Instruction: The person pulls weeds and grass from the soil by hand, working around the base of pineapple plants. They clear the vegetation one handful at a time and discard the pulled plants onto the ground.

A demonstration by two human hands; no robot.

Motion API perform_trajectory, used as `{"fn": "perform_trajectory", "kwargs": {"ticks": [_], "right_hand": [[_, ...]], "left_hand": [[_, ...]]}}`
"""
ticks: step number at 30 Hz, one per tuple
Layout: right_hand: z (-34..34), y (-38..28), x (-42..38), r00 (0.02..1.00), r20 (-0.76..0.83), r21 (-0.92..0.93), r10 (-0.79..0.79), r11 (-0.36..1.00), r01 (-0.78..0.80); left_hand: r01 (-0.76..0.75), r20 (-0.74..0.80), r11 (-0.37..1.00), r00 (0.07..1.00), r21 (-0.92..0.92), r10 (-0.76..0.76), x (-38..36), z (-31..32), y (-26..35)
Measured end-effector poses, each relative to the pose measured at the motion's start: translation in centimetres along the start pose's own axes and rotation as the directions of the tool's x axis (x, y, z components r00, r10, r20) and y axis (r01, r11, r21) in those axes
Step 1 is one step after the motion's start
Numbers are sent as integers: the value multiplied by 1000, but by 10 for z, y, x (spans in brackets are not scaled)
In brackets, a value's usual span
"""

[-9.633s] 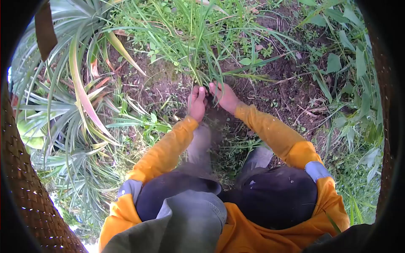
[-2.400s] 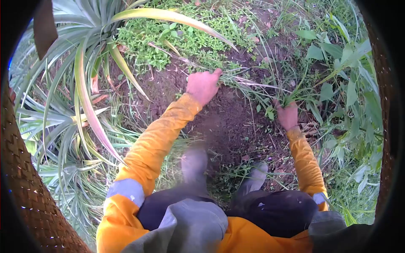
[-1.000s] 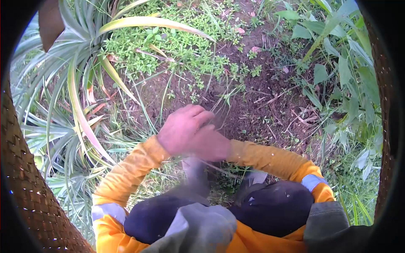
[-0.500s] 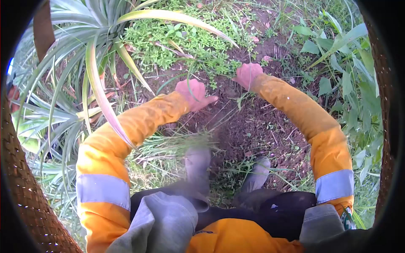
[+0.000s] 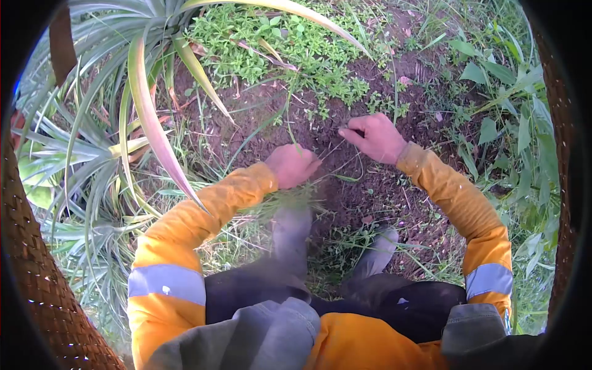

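Note:
My left hand [image 5: 292, 165] is a closed fist low over the dark soil patch [image 5: 364, 185], gripping a tuft of grass [image 5: 288, 198] that hangs blurred under it; a thin green stalk rises past its knuckles. My right hand [image 5: 376, 137] is further out and to the right, with thumb and fingers pinched on a thin weed stem [image 5: 341, 147] lying over the soil. Both arms wear orange sleeves with grey bands. Low green weeds [image 5: 290, 43] grow just beyond both hands.
A large spiky long-leaved plant [image 5: 132, 105] fills the left side, one leaf arching over my left forearm. Broad-leaved weeds [image 5: 505, 123] crowd the right edge. My grey boots [image 5: 290, 231] stand on the soil below the hands. A woven hat brim [image 5: 37, 290] frames the view.
Both hands have pulled back toward me from the weeds. The left hand, open-fingered before, is now a fist with grass under it; the right hand has moved right and down, pinching a stem.

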State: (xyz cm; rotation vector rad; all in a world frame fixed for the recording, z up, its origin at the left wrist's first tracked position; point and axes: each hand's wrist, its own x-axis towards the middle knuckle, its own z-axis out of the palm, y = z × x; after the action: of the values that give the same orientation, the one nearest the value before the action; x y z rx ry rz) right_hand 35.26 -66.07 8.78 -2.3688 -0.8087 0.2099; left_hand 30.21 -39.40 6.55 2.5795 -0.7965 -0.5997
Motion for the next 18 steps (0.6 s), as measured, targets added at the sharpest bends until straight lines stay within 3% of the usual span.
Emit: {"fn": "perform_trajectory", "kwargs": {"ticks": [2,5,6,9,10,12,13,16,18], "right_hand": [[14,1,13,978,-177,-53,-111,993,103],[15,-8,40,945,-273,-27,-177,984,177],[12,-17,41,913,-313,-43,-263,964,263],[8,-29,44,882,-377,-80,-283,959,273],[12,-26,48,912,-346,-94,-221,975,201],[33,-12,52,905,-365,-210,-217,967,147],[45,2,53,937,-287,-235,-201,963,134],[64,28,50,974,-79,-268,-212,946,184],[65,25,39,958,-25,-186,-285,943,276]], "left_hand": [[106,-137,993,986,58,-97,-3,-5,0],[129,-500,973,866,189,-18,1,-13,-18],[173,-508,969,859,178,-60,4,-13,-27],[178,-599,936,800,302,41,4,-10,-47],[189,-551,945,835,266,-12,4,-3,-54],[154,-561,948,827,277,30,4,13,-71],[129,-563,949,825,288,58,5,19,-78],[241,-589,970,779,-37,-216,16,17,-86],[307,-444,909,798,-282,-407,17,-3,-58]]}}
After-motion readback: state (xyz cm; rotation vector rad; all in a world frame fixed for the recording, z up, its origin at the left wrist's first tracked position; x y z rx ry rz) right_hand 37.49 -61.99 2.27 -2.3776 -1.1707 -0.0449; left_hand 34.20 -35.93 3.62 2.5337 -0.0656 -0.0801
